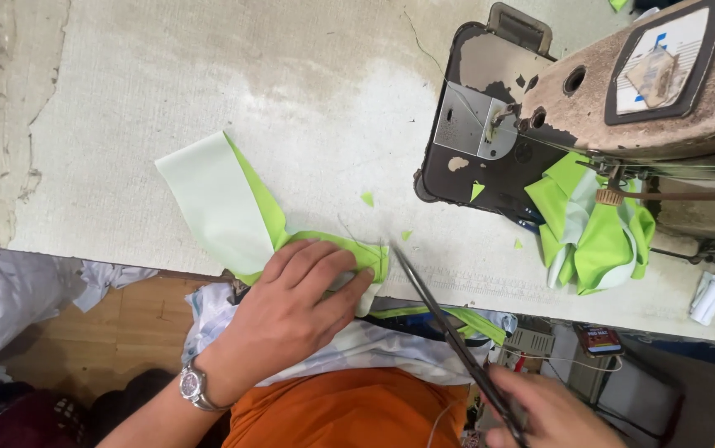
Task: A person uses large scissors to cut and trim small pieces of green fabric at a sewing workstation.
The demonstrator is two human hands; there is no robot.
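Note:
My left hand point(295, 307) lies flat on a folded strip of bright green and pale green fabric point(233, 207) at the near edge of the white worktable point(167, 99), pressing it down; a watch is on that wrist. My right hand point(552, 411) grips the handles of dark scissors point(445, 319), whose blades point up and left with the tips just right of the green fabric's folded end point(374, 257).
A worn sewing machine point(615, 91) stands at the right with a bundle of green fabric pieces point(594, 228) under its arm. Small green scraps point(367, 198) dot the table. White cloth point(1, 290) hangs at the left; a white roll point(710, 297) lies far right.

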